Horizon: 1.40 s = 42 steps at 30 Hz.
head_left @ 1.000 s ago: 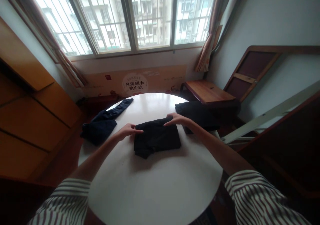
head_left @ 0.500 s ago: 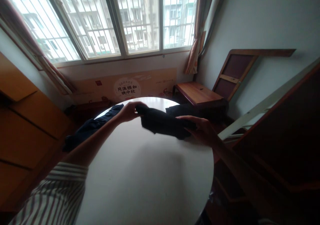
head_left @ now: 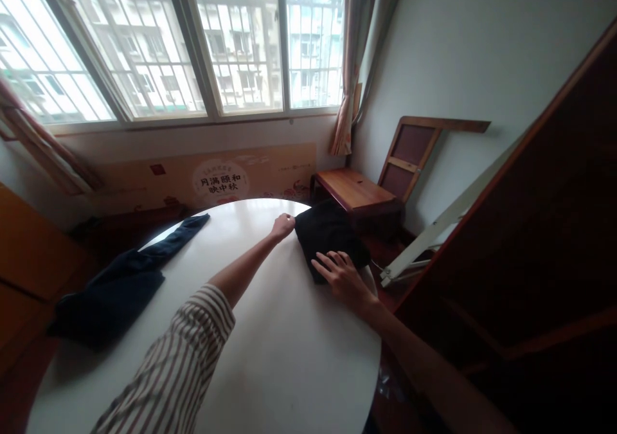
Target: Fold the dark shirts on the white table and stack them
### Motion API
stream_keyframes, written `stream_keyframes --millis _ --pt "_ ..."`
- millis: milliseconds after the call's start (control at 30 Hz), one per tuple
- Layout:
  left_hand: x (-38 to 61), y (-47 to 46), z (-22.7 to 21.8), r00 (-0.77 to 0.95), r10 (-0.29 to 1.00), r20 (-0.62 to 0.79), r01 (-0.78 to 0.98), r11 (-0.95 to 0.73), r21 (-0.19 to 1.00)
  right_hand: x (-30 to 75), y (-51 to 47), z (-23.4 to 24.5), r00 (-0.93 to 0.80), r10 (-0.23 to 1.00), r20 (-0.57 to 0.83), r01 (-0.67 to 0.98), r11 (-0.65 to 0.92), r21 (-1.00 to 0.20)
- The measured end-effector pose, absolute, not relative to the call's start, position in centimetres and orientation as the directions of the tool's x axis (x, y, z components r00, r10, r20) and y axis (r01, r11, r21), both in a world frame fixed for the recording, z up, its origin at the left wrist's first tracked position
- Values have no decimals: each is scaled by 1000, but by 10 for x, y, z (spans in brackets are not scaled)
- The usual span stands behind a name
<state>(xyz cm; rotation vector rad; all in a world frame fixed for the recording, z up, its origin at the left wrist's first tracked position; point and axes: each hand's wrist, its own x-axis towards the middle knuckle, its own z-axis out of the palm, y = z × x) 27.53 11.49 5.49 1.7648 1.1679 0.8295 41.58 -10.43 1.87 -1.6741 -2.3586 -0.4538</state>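
A black folded piece of clothing [head_left: 330, 231] lies at the right far edge of the white round table [head_left: 270, 363]. My left hand [head_left: 284, 226] pinches its left far corner between closed fingers. Across its near edge rests my right hand [head_left: 343, 280], fingers spread and lying flat on the cloth. Whether a second dark piece is underneath cannot be made out. A dark navy garment [head_left: 116, 289], perhaps trousers, is draped along the table's left side, apart from both hands.
Beyond the table stand a low wooden bench [head_left: 354, 186] and a brown-panelled wooden frame [head_left: 409, 151] against the wall. On the right are a pale metal frame [head_left: 429, 238] and a large dark wooden panel [head_left: 520, 260]. Barred windows [head_left: 236, 42] line the far wall.
The black clothing, held up between both hands before, now lies on the table at the right. My right hand has loosened to lie flat. The view has turned slightly right.
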Motion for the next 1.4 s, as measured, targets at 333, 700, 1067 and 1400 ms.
stream_keyframes --millis 333,700,1067,1400 --pt "295 101 56 283 934 218 359 -314 879 420 -103 18 -349 867 356 936 309 166" --pt "319 70 45 368 812 454 543 -583 604 429 -85 50 -193 787 586 932 335 -142" --pt "326 -26 5 624 635 456 617 -758 210 447 40 65 -102 963 249 946 171 -275" --pt "280 -100 13 849 376 372 323 -925 198 389 59 79 -69 850 523 944 226 -242"
